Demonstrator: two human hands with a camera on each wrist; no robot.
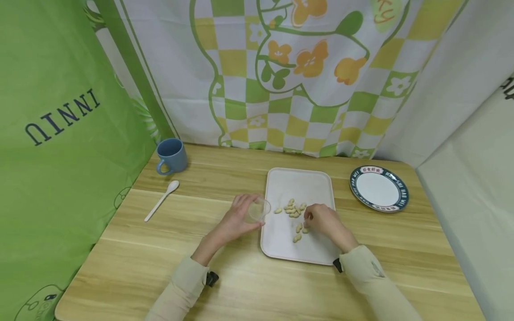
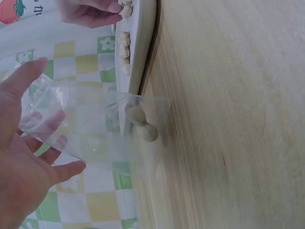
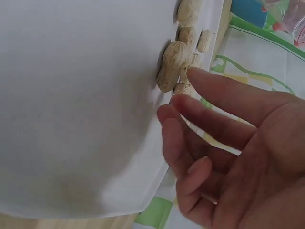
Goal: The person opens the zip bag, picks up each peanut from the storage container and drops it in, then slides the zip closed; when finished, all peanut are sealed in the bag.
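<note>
My left hand (image 1: 239, 218) grips a clear plastic cup (image 1: 255, 210) beside the left edge of a white tray (image 1: 299, 183). The left wrist view shows thumb and fingers around the cup (image 2: 90, 119), and a peanut (image 2: 142, 124) appears inside near its base. Over the tray's right part, my right hand (image 1: 324, 220) reaches toward the peanuts (image 1: 292, 210). In the right wrist view its thumb and forefinger stand apart close to several peanuts (image 3: 172, 64), the other fingers (image 3: 195, 183) loosely bent. I see nothing held between them.
A blue mug (image 1: 172, 155) stands at the back left of the wooden table (image 1: 225, 285), with a white spoon (image 1: 161, 200) in front of it. To the tray's right lies a white plate with a dark patterned rim (image 1: 379, 188). Printed cloth (image 1: 241, 89) hangs behind.
</note>
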